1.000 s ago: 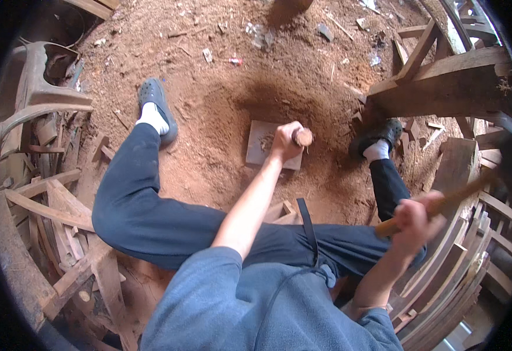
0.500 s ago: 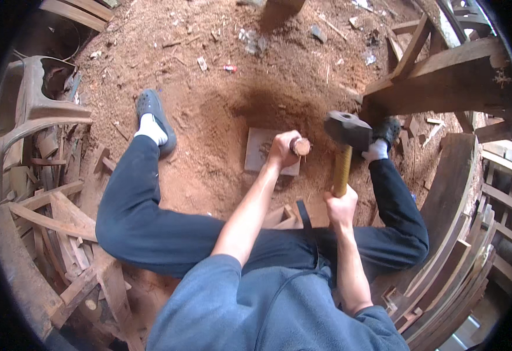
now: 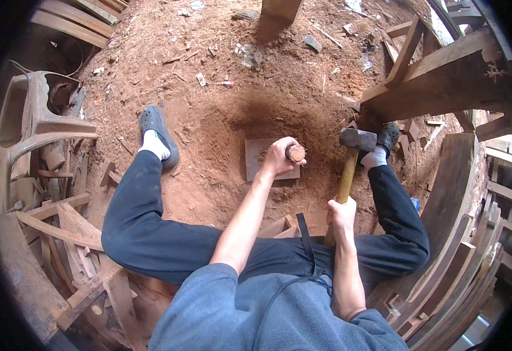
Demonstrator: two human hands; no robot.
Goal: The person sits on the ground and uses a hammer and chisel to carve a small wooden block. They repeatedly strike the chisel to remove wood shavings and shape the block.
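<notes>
My left hand is closed around an upright wooden cylinder with a frayed round top, held over a pale square slab on the sawdust-covered ground between my feet. To the right of it, my right hand grips a hammer by its long yellow handle; the heavy dark metal head is up by my right shoe, clear of the cylinder's top. The lower end of the cylinder is hidden by my left hand.
A worn plastic chair and piled offcuts crowd my left. A wooden frame stands at upper right, with stacked boards below it. A wooden post rises at the top, amid scattered debris.
A second ago the hammer was blurred out at my right side; it has swung inward and now points forward beside the cylinder. The view has shifted slightly. My left hand keeps its grip.
</notes>
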